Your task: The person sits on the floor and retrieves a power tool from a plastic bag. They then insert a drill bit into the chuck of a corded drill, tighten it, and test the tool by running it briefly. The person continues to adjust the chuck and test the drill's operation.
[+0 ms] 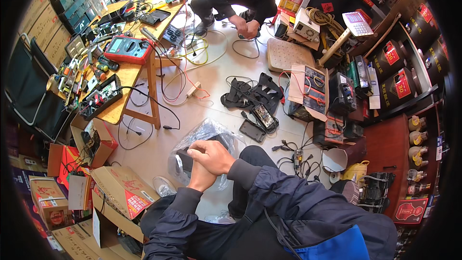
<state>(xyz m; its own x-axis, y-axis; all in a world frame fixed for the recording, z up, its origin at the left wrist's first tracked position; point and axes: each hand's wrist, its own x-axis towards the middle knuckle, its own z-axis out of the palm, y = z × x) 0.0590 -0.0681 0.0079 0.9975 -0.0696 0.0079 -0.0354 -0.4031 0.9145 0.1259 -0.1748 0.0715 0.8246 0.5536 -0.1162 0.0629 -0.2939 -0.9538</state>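
My right hand (pixel 217 156) is closed over my left hand (pixel 202 176), and the two rest clasped together in front of my knees. The fingers of the left hand are hidden beneath the right one. Below and behind them a clear plastic bag (pixel 180 139) lies on the floor with something dark inside, partly covered by my hands. Farther off on the floor is an opened electronic device (pixel 263 116) showing its circuit board, with a dark flat cover (pixel 252 131) beside it and black straps (pixel 262 91) behind it.
At the left, a wooden table (pixel 122 108) carries a red multimeter (pixel 129 49), tools and parts. Cardboard boxes (pixel 120 190) stand near my left leg. Cables and plugs (pixel 298 159) lie at the right, by batteries (pixel 308 91). A person (pixel 236 0) crouches opposite, hands together.
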